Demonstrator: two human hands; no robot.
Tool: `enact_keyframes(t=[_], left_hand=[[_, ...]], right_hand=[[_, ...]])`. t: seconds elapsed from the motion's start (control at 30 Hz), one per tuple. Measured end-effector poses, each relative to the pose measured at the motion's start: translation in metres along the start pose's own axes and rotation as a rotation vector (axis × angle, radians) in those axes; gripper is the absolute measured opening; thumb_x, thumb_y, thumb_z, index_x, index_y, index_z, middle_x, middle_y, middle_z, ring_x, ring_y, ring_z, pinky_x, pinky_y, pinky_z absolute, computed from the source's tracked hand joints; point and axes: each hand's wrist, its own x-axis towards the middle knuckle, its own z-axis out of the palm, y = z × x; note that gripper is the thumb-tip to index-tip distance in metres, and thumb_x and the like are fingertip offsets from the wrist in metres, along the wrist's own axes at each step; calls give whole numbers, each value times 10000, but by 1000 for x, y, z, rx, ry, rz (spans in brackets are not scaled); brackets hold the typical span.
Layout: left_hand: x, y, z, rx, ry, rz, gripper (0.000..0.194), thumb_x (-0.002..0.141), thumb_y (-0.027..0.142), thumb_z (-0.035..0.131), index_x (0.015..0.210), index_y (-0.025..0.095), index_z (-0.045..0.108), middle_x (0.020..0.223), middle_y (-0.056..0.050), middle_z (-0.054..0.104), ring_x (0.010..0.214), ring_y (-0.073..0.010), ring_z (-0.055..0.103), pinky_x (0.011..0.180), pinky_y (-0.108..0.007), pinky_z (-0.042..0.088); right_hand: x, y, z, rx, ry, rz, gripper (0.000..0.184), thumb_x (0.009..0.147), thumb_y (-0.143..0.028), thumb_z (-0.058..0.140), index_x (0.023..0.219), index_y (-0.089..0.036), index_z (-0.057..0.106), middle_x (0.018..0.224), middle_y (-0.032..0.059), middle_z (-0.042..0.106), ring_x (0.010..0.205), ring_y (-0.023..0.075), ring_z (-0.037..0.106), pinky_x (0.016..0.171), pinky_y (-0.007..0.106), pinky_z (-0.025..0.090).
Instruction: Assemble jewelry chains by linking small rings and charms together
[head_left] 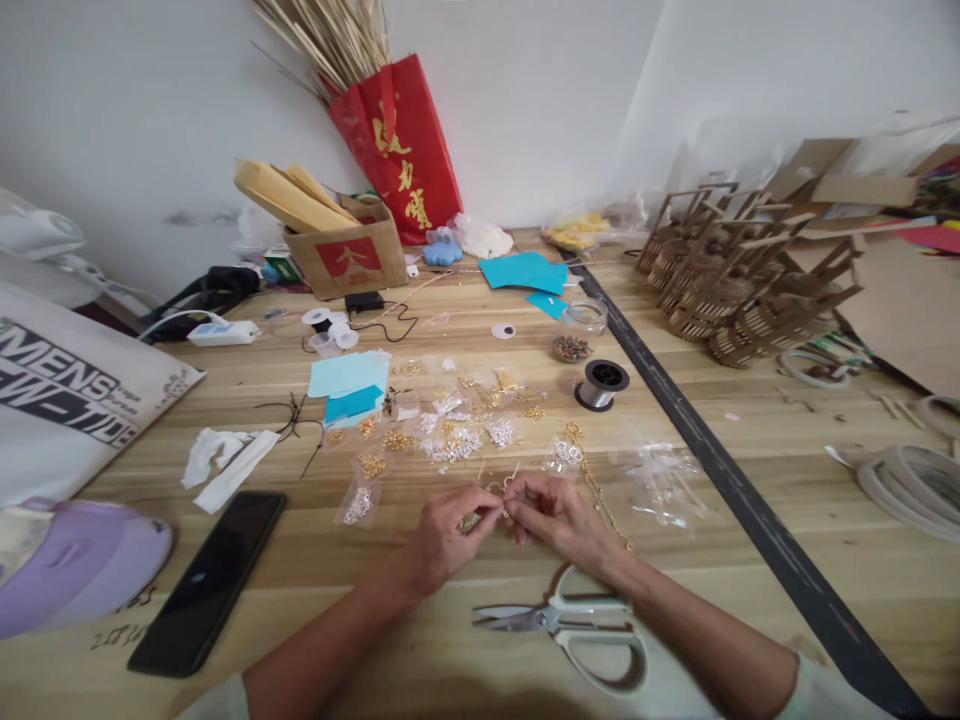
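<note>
My left hand (pixel 456 528) is closed in a pinch, with a small gold-coloured jewellery piece (pixel 469 521) showing between its fingers. Fingertip to fingertip with it, my right hand (pixel 553 512) pinches something too small to make out. Just beyond the fingers lie packets of silver-coloured beads (pixel 457 442) and gold-coloured beads (pixel 399 440). A gold-coloured chain (pixel 596 490) runs along the table to the right of my right hand, near a packet of silver rings (pixel 568 453). Below the hands rest scissors (pixel 555 615) with pale handles, their blades slightly apart.
A black phone (pixel 210 582) lies at left on the wooden table. Farther back stand a wire spool (pixel 602 385), a glass jar (pixel 583 320) and blue cards (pixel 525 272). Clear plastic bags (pixel 660 480) are at right; beyond the dark strip (pixel 697 440) are several brown woven baskets (pixel 720 290).
</note>
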Motion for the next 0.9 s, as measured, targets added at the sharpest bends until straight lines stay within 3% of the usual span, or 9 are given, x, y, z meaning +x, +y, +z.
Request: enact_keyframes(t=[0.23, 0.4, 0.73, 0.9], left_hand=[[1, -1, 0, -19, 98, 95, 115, 839, 110, 591, 747, 160, 639, 638, -22, 700, 557, -116, 642, 565, -189, 497], [2, -1, 0, -27, 77, 97, 117, 844, 107, 586, 751, 157, 636, 646, -26, 704, 561, -115, 647, 572, -186, 501], [1, -5, 0, -92, 33, 48, 101, 826, 103, 627, 737, 144, 651, 649, -37, 706, 568, -123, 647, 576, -185, 488], [2, -5, -1, -103, 39, 41, 98, 828, 102, 626, 744, 145, 656, 649, -34, 705, 568, -119, 643, 578, -181, 485]], right_hand=[[1, 0, 1, 37, 15, 3, 172, 846, -315, 610, 798, -151, 590, 558, -23, 585, 491, 92, 539, 495, 209, 430], [0, 0, 2, 46, 9, -11, 167, 858, -318, 605, 852, -151, 601, 577, -24, 579, 503, 97, 546, 491, 207, 432], [-4, -4, -4, -378, 16, -204, 143, 925, -195, 507, 821, -168, 601, 598, -26, 572, 549, 99, 536, 528, 194, 401], [-6, -6, -4, -442, 15, -245, 133, 935, -172, 478, 842, -176, 573, 615, -33, 565, 561, 97, 532, 532, 188, 391]])
